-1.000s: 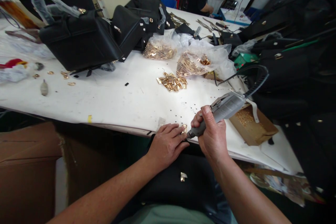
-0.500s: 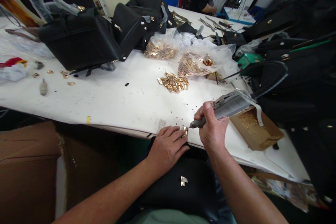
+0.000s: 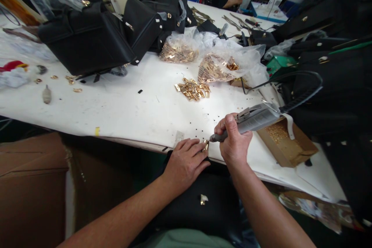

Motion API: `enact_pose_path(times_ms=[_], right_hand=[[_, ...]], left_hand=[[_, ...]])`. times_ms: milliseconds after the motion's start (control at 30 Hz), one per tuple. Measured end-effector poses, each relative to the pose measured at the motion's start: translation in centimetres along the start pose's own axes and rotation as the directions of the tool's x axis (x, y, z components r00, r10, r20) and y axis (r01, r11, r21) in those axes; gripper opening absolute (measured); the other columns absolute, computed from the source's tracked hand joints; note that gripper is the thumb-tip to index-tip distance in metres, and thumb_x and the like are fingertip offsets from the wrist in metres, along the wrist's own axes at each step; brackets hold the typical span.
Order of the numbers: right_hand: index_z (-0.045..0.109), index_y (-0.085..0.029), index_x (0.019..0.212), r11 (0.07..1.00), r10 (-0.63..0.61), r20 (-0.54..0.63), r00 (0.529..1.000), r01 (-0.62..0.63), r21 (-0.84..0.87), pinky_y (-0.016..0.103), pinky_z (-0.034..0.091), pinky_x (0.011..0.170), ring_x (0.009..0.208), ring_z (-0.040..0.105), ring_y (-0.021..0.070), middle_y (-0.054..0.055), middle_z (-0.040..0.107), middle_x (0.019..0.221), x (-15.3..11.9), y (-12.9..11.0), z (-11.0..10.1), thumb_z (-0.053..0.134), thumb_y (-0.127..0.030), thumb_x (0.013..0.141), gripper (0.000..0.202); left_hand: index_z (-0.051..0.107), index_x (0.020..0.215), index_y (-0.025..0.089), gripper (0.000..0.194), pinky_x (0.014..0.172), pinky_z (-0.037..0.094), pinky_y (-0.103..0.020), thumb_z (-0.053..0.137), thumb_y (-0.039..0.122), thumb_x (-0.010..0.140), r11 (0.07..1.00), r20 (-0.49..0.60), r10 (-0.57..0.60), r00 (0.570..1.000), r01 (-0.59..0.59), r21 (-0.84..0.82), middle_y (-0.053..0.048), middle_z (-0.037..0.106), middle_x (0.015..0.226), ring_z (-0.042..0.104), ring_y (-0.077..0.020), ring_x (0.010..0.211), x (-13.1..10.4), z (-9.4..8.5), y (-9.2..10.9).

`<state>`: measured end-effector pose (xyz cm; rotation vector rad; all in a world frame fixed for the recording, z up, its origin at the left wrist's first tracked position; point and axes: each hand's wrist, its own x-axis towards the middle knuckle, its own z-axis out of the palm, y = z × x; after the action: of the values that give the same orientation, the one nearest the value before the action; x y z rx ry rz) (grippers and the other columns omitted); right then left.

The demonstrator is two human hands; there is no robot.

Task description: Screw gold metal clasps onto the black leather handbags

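My right hand [image 3: 236, 139] is wrapped round a grey electric screwdriver [image 3: 255, 118], its tip pointing left at a small gold metal piece [image 3: 205, 145] by the table edge. My left hand [image 3: 187, 164] presses beside that piece, fingers together, on the dark edge of a black leather item [image 3: 186, 209] lying over my lap. A second gold fitting [image 3: 204, 200] with a white scrap shows on the leather. What lies under my left fingers is hidden. Beyond my hands, a pile of gold fittings [image 3: 193, 89] rests on the white table [image 3: 130, 112].
Clear bags of gold parts [image 3: 178, 51] lie behind the pile. A cardboard box of small screws [image 3: 290, 143] stands at the right, near the cable. Black handbags [image 3: 87, 42] occupy the back left. A large carton [image 3: 31, 186] is at lower left. Another person's hand [image 3: 234, 2] appears far back.
The view has shifted slightly. Both hands keep nearly the same places, with the screwdriver tip still at the gold piece. The far person's hand has changed position.
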<state>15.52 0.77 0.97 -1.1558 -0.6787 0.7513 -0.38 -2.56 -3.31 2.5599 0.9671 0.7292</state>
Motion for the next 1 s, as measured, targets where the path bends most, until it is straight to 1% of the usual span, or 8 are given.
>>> enact_pose_path(times_ms=[133, 267, 367, 500, 700, 767, 867, 1000], right_hand=[[0.056, -0.02, 0.079, 1.0, 0.001, 0.024, 1.0, -0.001, -0.002, 0.023, 0.041, 0.043, 0.042, 0.046, 0.0094, -0.007, 0.05, 0.051, 0.1, 0.3, 0.0, 0.076, -0.045, 0.082, 0.033], [0.055, -0.02, 0.075, 0.999, 0.05, 0.072, 0.996, -0.049, -0.015, 0.022, 0.04, 0.041, 0.04, 0.045, 0.0094, -0.007, 0.05, 0.049, 0.3, 0.2, 0.2, 0.075, -0.043, 0.081, 0.031], [0.055, -0.02, 0.072, 0.993, 0.087, 0.122, 0.989, -0.077, -0.087, 0.023, 0.041, 0.042, 0.041, 0.046, 0.0103, -0.006, 0.05, 0.048, 0.3, -0.1, 0.5, 0.073, -0.04, 0.081, 0.029], [0.053, -0.02, 0.064, 0.974, 0.111, 0.207, 0.972, -0.065, -0.219, 0.023, 0.041, 0.045, 0.044, 0.048, 0.0105, -0.004, 0.053, 0.051, 0.2, -0.5, 0.9, 0.067, -0.031, 0.08, 0.024], [0.052, -0.02, 0.059, 0.955, 0.144, 0.258, 0.955, -0.065, -0.29, 0.023, 0.039, 0.045, 0.045, 0.048, 0.0103, -0.004, 0.052, 0.051, 0.3, -0.6, 1.1, 0.066, -0.027, 0.076, 0.023], [0.054, -0.019, 0.061, 0.957, 0.143, 0.263, 0.954, -0.066, -0.281, 0.023, 0.04, 0.045, 0.044, 0.048, 0.0101, -0.004, 0.053, 0.05, 0.3, -0.6, 1.1, 0.067, -0.029, 0.077, 0.023], [0.056, -0.019, 0.065, 0.969, 0.128, 0.28, 0.952, -0.06, -0.24, 0.022, 0.041, 0.045, 0.044, 0.048, 0.0096, -0.004, 0.054, 0.05, 0.2, -0.5, 1.0, 0.072, -0.038, 0.079, 0.029], [0.061, -0.016, 0.071, 0.981, 0.126, 0.33, 0.936, -0.068, -0.181, 0.021, 0.043, 0.046, 0.046, 0.051, 0.0099, -0.003, 0.058, 0.051, 0.1, -0.9, 0.7, 0.08, -0.046, 0.076, 0.036]], left_hand=[[0.069, 0.112, 0.023, 0.021, 0.103, 0.045, -0.047, 0.067, 0.035, 0.095, 1.0, -0.023, 0.004, 1.0, -0.005, -0.012, -0.006, 0.07, 0.125, 0.06, -0.0262, 0.12, 0.2, 0.0, 0.1], [0.07, 0.111, 0.022, 0.021, 0.101, 0.046, -0.046, 0.068, 0.036, 0.094, 0.999, -0.039, 0.002, 0.999, -0.003, -0.032, -0.006, 0.07, 0.122, 0.061, -0.0258, 0.117, 0.2, 0.0, 0.0], [0.069, 0.111, 0.022, 0.022, 0.101, 0.046, -0.046, 0.069, 0.036, 0.094, 0.999, -0.038, -0.007, 0.999, 0.005, -0.043, -0.005, 0.07, 0.123, 0.061, -0.026, 0.117, 0.2, 0.1, -0.1], [0.069, 0.111, 0.022, 0.023, 0.103, 0.046, -0.047, 0.071, 0.035, 0.092, 0.999, -0.058, -0.011, 0.998, 0.008, -0.05, -0.005, 0.071, 0.121, 0.061, -0.0266, 0.117, 0.1, 0.3, -0.1], [0.069, 0.111, 0.021, 0.025, 0.102, 0.047, -0.046, 0.073, 0.034, 0.091, 0.997, -0.091, -0.014, 0.996, 0.008, -0.072, -0.005, 0.072, 0.119, 0.061, -0.0255, 0.117, 0.0, 0.4, -0.2], [0.07, 0.11, 0.021, 0.024, 0.102, 0.048, -0.047, 0.073, 0.033, 0.09, 0.997, -0.092, -0.012, 0.996, 0.006, -0.071, -0.005, 0.072, 0.118, 0.062, -0.0254, 0.116, 0.0, 0.4, -0.1], [0.07, 0.109, 0.021, 0.023, 0.101, 0.049, -0.048, 0.075, 0.032, 0.089, 0.998, -0.072, -0.016, 0.997, 0.012, -0.061, -0.005, 0.073, 0.117, 0.061, -0.0264, 0.117, 0.0, 0.1, 0.0], [0.07, 0.11, 0.022, 0.023, 0.099, 0.052, -0.048, 0.075, 0.028, 0.088, 1.0, -0.06, -0.002, 0.998, 0.0, -0.028, -0.005, 0.072, 0.116, 0.061, -0.0282, 0.118, 0.0, -0.1, 0.1]])
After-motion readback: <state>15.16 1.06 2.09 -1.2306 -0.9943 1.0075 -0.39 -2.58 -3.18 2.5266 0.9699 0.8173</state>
